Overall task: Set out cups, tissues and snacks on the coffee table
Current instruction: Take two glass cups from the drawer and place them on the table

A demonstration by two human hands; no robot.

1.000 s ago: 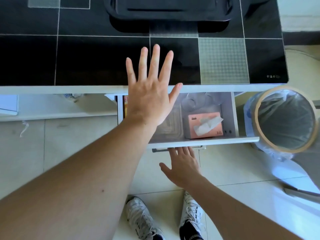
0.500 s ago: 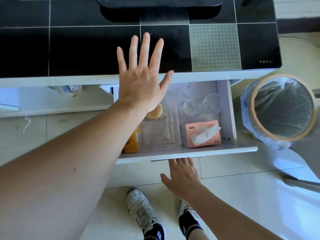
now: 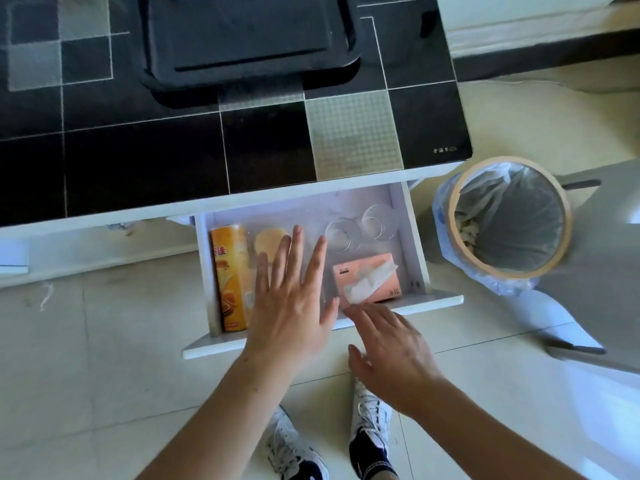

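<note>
The white drawer (image 3: 412,237) under the black coffee table (image 3: 173,157) stands pulled out. Inside lie an orange snack can (image 3: 230,275) on its side at the left, a clear bag with a round yellow cake (image 3: 268,239), two clear glass cups (image 3: 360,227) at the back right, and a pink tissue pack (image 3: 372,277) with a tissue sticking out. My left hand (image 3: 292,299) hovers open, fingers spread, over the clear bag in the drawer's middle. My right hand (image 3: 388,348) is open at the drawer's front edge, its fingertips at the tissue pack's near corner.
A black tray (image 3: 249,36) sits on the tabletop at the back. A round bin (image 3: 509,220) lined with a plastic bag stands right of the drawer. A grey stool (image 3: 602,271) is at the far right. My shoes (image 3: 332,445) are on the tiled floor below.
The drawer has slid further out, uncovering the snack can and cups. My left hand came down from the tabletop to over the drawer. My right hand left the handle and rose to the front edge.
</note>
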